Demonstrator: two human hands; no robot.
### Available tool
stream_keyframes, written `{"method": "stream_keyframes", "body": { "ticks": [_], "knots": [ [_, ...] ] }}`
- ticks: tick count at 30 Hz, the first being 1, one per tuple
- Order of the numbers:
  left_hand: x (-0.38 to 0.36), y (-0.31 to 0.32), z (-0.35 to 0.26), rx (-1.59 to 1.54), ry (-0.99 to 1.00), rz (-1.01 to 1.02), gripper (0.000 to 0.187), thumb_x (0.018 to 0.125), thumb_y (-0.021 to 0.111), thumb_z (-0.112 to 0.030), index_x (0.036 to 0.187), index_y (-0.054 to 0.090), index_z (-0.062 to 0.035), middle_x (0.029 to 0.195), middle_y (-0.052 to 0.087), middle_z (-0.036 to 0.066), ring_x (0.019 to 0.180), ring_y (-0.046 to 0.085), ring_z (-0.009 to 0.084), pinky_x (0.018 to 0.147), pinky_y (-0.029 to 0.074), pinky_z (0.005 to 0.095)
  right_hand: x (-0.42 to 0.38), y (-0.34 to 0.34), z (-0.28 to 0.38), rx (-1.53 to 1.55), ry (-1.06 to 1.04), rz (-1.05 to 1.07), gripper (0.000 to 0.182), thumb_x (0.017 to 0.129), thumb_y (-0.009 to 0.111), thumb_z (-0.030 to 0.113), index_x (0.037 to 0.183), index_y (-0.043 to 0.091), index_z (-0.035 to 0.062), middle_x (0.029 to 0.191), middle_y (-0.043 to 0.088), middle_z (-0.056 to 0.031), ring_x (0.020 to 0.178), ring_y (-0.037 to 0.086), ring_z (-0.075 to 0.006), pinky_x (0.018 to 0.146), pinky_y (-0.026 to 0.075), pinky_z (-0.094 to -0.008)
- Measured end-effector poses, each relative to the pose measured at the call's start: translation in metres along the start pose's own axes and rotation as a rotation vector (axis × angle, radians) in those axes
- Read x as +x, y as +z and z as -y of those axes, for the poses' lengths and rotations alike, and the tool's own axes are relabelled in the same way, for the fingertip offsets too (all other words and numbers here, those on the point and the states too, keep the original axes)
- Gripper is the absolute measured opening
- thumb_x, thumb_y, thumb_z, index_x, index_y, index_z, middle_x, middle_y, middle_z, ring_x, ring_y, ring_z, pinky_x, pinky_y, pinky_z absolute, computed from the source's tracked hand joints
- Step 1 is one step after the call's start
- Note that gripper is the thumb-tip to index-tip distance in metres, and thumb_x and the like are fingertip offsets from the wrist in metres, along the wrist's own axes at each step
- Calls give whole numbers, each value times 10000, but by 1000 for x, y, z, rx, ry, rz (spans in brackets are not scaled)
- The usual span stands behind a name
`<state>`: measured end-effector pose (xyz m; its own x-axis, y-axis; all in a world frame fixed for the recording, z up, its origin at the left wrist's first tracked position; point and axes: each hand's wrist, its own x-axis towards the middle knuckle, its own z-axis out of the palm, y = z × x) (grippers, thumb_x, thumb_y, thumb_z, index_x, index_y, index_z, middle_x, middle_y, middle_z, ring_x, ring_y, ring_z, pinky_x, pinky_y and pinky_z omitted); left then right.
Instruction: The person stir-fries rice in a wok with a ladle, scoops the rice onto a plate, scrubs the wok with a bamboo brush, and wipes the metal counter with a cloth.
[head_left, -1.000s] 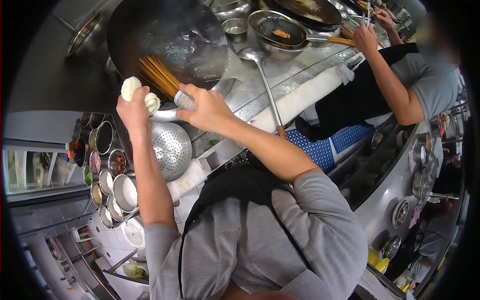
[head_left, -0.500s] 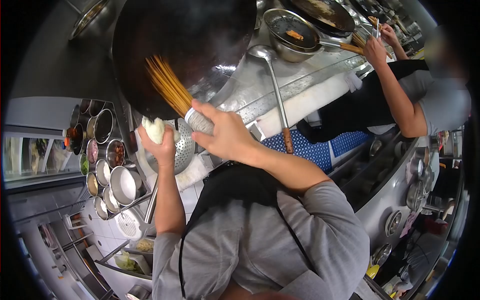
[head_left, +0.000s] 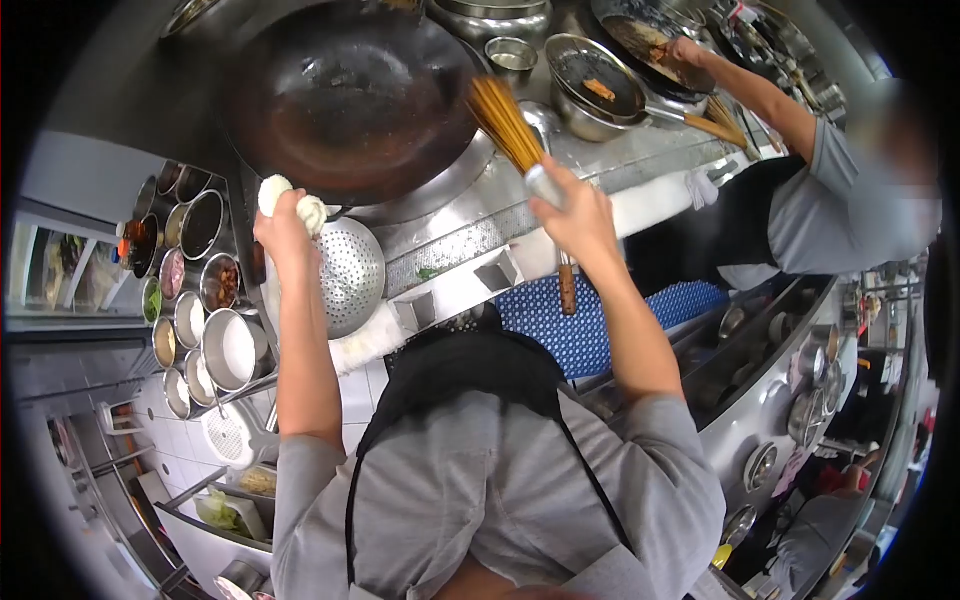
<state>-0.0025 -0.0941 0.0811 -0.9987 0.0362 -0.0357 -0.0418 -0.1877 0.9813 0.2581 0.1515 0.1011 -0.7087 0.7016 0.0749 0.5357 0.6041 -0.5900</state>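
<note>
A large dark wok (head_left: pixel 340 110) sits on the stove, its inside showing and tilted toward me. My left hand (head_left: pixel 285 235) is closed round a bunched white cloth (head_left: pixel 312 212) at the wok's near rim. In my right hand (head_left: pixel 580 215) is a bamboo brush (head_left: pixel 508 125), gripped by its wrapped handle, with the bristles just right of the wok. A perforated steel skimmer (head_left: pixel 350 275) lies below the wok, beside my left forearm. Behind the brush and my right hand, a long-handled ladle is partly hidden; its wooden grip (head_left: pixel 568 290) shows below my wrist.
A co-worker's hand (head_left: pixel 690 55) reaches over another wok (head_left: pixel 640 50) at the upper right. Nearer stand a strainer on a bowl (head_left: pixel 598 85) and a small steel cup (head_left: pixel 511 55). Several ingredient containers (head_left: pixel 233 350) line the left. A white towel roll (head_left: pixel 655 205) edges the counter.
My right hand and the brush have moved from over the wok to its right. The wok's inside now shows more fully. The co-worker's hand has moved over the other wok.
</note>
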Motion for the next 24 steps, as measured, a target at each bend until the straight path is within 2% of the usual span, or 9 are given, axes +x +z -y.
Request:
{"method": "stream_keyframes", "body": {
  "ticks": [3,6,10,12,14,18,20,22,24],
  "knots": [
    [9,3,3,-20,-146,-28,135,771,664,-116,857,626,-19,691,631,64,489,586,159,372,376,281,-38,38,-40,228,-126,-163,610,831,689,272,1397,522,119,1098,673,-263,987,669,-417,900,527,-448],
    [15,11,20,-26,-242,-45,135,779,676,-148,833,631,-32,699,650,64,503,612,158,366,395,267,-74,59,-60,8,171,290,639,792,734,248,1378,532,93,1130,656,-274,1060,636,-427,936,501,-430],
    [0,36,44,-182,-326,-83,174,778,681,-147,891,614,-33,735,654,81,562,643,171,379,447,282,-89,57,-51,175,144,53,596,766,748,227,1322,590,82,1093,668,-285,1055,651,-410,922,503,-414],
    [-7,58,49,-304,-424,-113,199,780,673,-132,927,590,-25,762,650,88,583,651,179,383,454,289,-80,54,-73,36,193,211,602,753,762,235,1312,601,78,1064,684,-273,1000,686,-374,890,516,-383],
    [-9,75,78,-306,-337,-77,227,791,685,-182,929,600,-23,757,663,79,579,652,171,375,447,274,-59,40,-86,385,256,190,561,760,770,98,1277,599,-33,964,717,-167,849,673,-186,798,524,-296],
    [-14,92,83,-341,-380,-108,222,791,677,-171,942,581,-40,776,661,86,600,654,175,413,456,288,-18,-7,-19,531,-32,33,609,822,757,105,1349,500,-60,1074,668,-130,938,630,-158,846,500,-282],
    [-10,95,88,-379,-412,-109,269,768,675,-123,980,542,-24,815,635,94,614,649,191,407,468,311,19,-16,23,341,-274,52,607,843,720,101,1375,449,-12,1139,637,-138,1015,619,-200,914,482,-328],
    [-8,98,89,-387,-428,-131,299,756,675,-102,999,524,-15,837,621,98,623,645,198,410,476,323,66,-9,54,134,-494,105,661,818,718,199,1396,413,100,1211,632,-197,1087,642,-365,937,483,-395],
    [-8,103,85,-375,-423,-179,301,756,678,-107,998,525,-15,843,621,97,626,642,197,421,481,324,112,1,89,-14,-407,311,623,766,741,235,1343,522,151,1108,681,-197,1083,630,-412,943,484,-416]
  ]
}}
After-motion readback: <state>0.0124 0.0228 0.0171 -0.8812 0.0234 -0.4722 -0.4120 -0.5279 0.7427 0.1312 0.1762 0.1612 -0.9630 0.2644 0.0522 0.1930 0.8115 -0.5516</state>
